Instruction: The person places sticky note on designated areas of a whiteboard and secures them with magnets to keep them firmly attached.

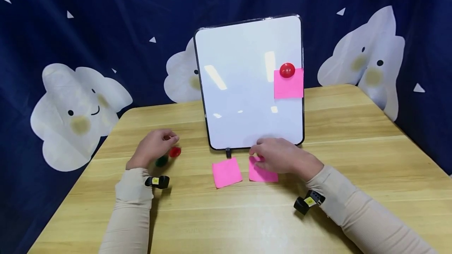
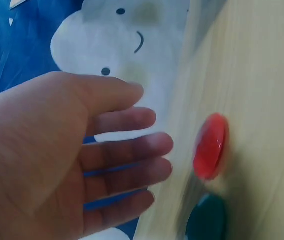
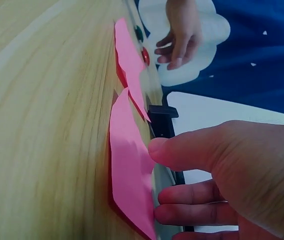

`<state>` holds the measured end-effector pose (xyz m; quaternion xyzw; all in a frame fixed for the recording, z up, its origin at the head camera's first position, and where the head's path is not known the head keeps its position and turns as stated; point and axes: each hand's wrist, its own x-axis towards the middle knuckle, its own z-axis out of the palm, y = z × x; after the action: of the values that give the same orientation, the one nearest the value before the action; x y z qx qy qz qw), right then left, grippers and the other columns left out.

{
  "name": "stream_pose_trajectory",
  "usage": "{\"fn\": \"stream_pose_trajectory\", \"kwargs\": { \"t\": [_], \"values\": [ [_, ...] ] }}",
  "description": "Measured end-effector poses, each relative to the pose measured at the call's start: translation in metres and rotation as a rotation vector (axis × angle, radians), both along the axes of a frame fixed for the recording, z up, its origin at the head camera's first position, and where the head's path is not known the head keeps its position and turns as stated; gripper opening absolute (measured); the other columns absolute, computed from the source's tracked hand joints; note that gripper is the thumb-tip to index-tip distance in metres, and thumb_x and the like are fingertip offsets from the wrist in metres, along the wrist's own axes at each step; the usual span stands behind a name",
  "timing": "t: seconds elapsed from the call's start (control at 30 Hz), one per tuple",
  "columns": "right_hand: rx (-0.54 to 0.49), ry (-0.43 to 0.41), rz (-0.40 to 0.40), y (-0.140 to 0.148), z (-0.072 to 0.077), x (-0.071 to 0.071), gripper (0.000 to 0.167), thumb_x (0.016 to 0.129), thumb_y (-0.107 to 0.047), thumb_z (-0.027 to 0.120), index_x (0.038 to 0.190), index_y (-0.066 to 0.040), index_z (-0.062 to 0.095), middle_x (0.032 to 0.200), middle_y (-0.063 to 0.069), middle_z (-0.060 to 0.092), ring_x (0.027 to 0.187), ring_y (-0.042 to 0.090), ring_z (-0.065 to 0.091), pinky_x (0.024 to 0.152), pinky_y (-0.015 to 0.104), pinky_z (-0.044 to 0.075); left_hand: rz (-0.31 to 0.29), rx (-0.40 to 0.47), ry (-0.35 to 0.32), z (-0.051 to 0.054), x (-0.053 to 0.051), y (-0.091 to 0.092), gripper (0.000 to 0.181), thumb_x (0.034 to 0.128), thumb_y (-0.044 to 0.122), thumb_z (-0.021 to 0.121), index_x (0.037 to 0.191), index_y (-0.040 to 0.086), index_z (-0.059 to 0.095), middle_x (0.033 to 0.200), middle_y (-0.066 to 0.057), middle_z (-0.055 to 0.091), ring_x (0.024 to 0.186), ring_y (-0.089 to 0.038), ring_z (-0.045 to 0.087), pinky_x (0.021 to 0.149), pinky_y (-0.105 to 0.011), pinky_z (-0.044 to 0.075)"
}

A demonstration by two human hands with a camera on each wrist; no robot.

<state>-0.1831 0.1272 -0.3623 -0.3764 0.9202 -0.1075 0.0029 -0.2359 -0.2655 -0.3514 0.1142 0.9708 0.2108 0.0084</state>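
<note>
My left hand (image 1: 153,147) hovers above a red magnet (image 1: 175,152) and a dark green magnet (image 1: 162,160), fingers apart and holding nothing; the left wrist view shows the red magnet (image 2: 211,146) just beyond the fingertips. At the whiteboard's lower edge, my right hand (image 1: 282,158) is over the right pink note (image 1: 263,175). In the right wrist view its thumb and fingers are spread beside that note (image 3: 129,165); whether they touch it is unclear. Another pink note (image 1: 227,173) lies to the left.
The whiteboard (image 1: 243,89) stands tilted at the back, with a red magnet (image 1: 287,70) over a pink note (image 1: 288,89) at its right edge. A black stand foot (image 1: 228,153) sticks out below the board. Behind the wooden table (image 1: 197,222) hangs a dark blue curtain (image 1: 116,3).
</note>
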Motion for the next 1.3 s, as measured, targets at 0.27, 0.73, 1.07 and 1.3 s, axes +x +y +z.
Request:
{"fn": "stream_pose_trajectory", "kwargs": {
  "t": [0.27,0.73,1.07,1.3],
  "values": [
    [0.002,0.008,0.006,0.002,-0.001,0.0,0.02,0.088,-0.023,0.077,0.106,-0.016,0.075,0.086,-0.006,0.061,0.08,0.01,0.053,0.072,0.029,0.049,0.021,-0.017,-0.149,0.0,0.002,-0.016,0.033,0.1002,0.034,0.06,0.119,0.009,0.07,0.113,-0.014,0.068,0.094,-0.026,0.065,0.083,-0.048,0.051],
    [0.023,0.025,0.008,-0.002,0.001,0.003,0.017,0.087,-0.023,0.078,0.102,-0.016,0.074,0.081,-0.007,0.059,0.077,0.01,0.054,0.069,0.029,0.049,-0.004,-0.041,-0.251,0.001,0.005,-0.021,0.044,0.093,0.037,0.07,0.121,0.003,0.066,0.118,-0.017,0.065,0.102,-0.03,0.059,0.089,-0.05,0.048],
    [0.05,0.01,-0.023,-0.003,0.001,0.004,0.014,0.086,-0.023,0.078,0.098,-0.019,0.074,0.08,-0.009,0.058,0.077,0.01,0.053,0.069,0.028,0.048,0.001,-0.063,-0.325,0.005,0.007,-0.026,0.058,0.0852,0.039,0.079,0.125,0.0,0.063,0.12,-0.02,0.062,0.106,-0.034,0.058,0.093,-0.053,0.046],
    [0.094,0.019,-0.054,-0.005,0.005,0.006,0.015,0.085,-0.023,0.079,0.097,-0.016,0.073,0.077,-0.008,0.055,0.076,0.012,0.052,0.065,0.029,0.048,-0.013,-0.06,-0.38,0.008,0.01,-0.029,0.057,0.0837,0.03,0.081,0.126,-0.002,0.058,0.115,-0.019,0.06,0.1,-0.03,0.055,0.089,-0.048,0.046]
  ]
}}
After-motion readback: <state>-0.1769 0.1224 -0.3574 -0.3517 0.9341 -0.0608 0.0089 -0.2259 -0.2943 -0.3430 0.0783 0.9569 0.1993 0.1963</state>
